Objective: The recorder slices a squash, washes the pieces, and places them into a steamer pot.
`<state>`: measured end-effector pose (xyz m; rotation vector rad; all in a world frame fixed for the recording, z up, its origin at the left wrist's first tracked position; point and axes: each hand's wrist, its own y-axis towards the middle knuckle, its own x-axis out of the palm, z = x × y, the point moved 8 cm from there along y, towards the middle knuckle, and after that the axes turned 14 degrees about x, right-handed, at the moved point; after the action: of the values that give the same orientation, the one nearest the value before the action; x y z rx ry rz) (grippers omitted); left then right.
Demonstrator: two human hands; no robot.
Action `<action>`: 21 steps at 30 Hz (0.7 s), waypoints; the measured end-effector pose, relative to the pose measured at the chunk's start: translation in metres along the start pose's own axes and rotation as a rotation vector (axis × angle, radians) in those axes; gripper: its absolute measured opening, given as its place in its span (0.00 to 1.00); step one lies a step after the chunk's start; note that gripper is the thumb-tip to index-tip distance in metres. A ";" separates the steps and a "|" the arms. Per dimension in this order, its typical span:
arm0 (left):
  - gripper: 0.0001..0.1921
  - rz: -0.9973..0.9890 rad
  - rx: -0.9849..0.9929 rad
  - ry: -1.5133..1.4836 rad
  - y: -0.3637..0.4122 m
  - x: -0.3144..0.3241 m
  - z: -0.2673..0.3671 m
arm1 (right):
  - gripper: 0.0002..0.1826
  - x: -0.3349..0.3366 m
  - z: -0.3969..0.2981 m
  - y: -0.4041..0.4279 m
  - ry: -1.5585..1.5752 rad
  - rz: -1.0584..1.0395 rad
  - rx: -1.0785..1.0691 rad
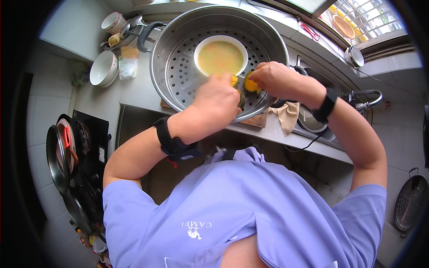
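Note:
A large metal steamer pot (157, 83) with a perforated steamer tray (187, 89) is in front of me. On the tray stands a white bowl (197, 63) filled with a yellowish, egg-like liquid (221, 56). My left hand (216, 100) reaches over the near rim, its curled fingers on a piece of pumpkin (234, 80) beside the bowl. Another dark green-skinned chunk (241, 99) shows by that hand, partly hidden. At the right, my right hand (276, 78) pinches an orange pumpkin piece (250, 83) just above or on the tray; contact with the tray is unclear.
A wooden board (256, 120) lies under the pot. Left on the counter are stacked white bowls (103, 68) and a plastic packet (128, 63). To the right are a beige cloth (287, 117), a sink with a faucet (368, 98) and a pot (308, 120). Pans (57, 157) stand far left.

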<state>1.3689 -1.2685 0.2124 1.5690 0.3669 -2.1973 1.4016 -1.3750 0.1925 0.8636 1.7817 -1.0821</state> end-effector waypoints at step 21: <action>0.12 -0.001 0.009 -0.150 -0.005 0.009 -0.014 | 0.14 0.052 -0.011 0.011 0.779 -0.665 0.503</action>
<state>1.3753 -1.2593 0.1992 1.3969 0.3128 -2.3031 1.3876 -1.3539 0.1448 1.1190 2.6057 -1.8481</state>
